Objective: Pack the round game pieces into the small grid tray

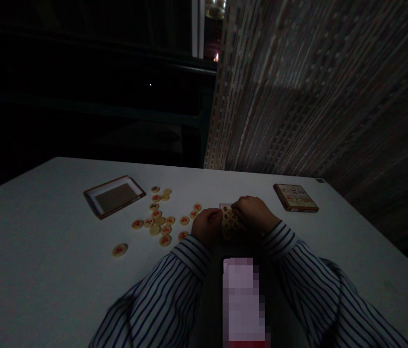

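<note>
Working spot: both your hands are at a small box in front of you, one on each side, with boxed discs showing between them.
Left hand: your fingers curl inward at the box's left edge; I cannot tell whether they pinch a disc.
Right hand: your fingers bend down, held close together, over the box's right part; the tips are too dark to read, so I cannot tell what they grip, if anything.
Loose discs: they lie scattered on the white table to the left of your left hand, several touching or overlapping, many showing red marks. A lone disc sits apart on the near left.
Disc feel: they look light, stiff and smooth, so you should find them hard to break but apt to skid if pressed off-centre.
Disc hold: pinch the rim between thumb and fingertip; where two overlap, the raised edge gives you the easier lift.
Box hold: it is probably thin-walled; steady it by opposite sides and do not squeeze hard.
Rimmed tray: lies beyond the discs, far left.
Patterned case: lies flat beyond your right hand, well apart from the box.
</note>
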A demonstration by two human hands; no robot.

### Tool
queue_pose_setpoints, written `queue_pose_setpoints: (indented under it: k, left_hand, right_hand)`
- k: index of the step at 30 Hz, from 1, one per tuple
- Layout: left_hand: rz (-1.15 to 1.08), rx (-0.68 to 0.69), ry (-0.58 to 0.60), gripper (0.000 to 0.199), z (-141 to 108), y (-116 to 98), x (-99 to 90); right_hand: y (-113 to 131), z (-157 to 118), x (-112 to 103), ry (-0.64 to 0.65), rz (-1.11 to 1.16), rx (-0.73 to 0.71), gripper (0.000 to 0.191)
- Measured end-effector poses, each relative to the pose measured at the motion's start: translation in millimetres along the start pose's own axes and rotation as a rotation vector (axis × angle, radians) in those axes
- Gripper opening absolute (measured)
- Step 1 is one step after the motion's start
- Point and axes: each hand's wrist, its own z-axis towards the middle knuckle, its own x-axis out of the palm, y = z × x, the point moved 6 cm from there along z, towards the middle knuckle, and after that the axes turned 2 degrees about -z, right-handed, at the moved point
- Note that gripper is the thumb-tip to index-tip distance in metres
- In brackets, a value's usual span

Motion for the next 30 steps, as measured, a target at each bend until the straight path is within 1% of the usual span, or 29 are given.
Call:
queue_pose_setpoints:
  k: [5, 12, 21, 24, 30]
  left_hand:
    - [0.012, 0.036, -0.010, 0.020, 0.8, 1.7, 0.2]
    - [0.012, 0.030, 0.003, 0.022, 0.9, 1.9, 0.6]
    - [-0.016, 0.019, 0.004, 0.021, 0.1, 0.9, 0.3]
    - [-0.018, 0.031, 0.020, 0.022, 0.2, -0.2, 0.7]
    - [-0.014, 0.028, -0.008, 0.018, 0.1, -0.3, -0.7]
  right_hand:
    - [0.9, -1.5, -2.1, 0.003, -0.002, 0.014, 0.035]
    - [0.5, -0.5, -1.9, -0.003, -0.011, 0.008, 0.034]
    - [0.9, -2.2, -2.6, 0.031, -0.007, 0.013, 0.033]
    - [1.4, -2.2, -3.1, 0.023, -0.012, 0.003, 0.032]
    - [-1.5, -2.9, -2.7, 0.017, -0.013, 0.000, 0.032]
